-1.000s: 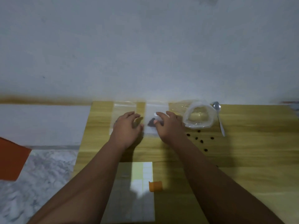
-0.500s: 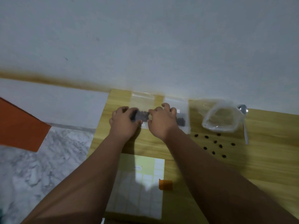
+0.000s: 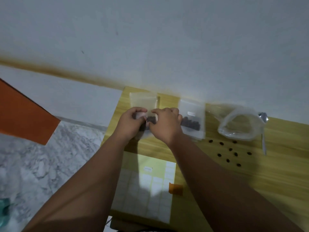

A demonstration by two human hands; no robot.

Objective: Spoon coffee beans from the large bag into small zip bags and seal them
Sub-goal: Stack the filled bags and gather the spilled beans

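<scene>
The wooden table (image 3: 275,173) holds the large bag (image 3: 240,124), open at far right. Left hand (image 3: 132,123) and right hand (image 3: 165,125), fingers curled, pinch a small zip bag (image 3: 151,120) of beans at far left. A spoon (image 3: 263,144) lies beside the large bag.

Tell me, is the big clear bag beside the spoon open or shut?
Open: the large bag has its mouth gaping in a wide ring, with the table showing through.

place: likely a home room | cues: plain white wall (image 3: 150,39), marble-pattern floor (image 3: 41,156), small wood-grain table (image 3: 250,181)
</scene>
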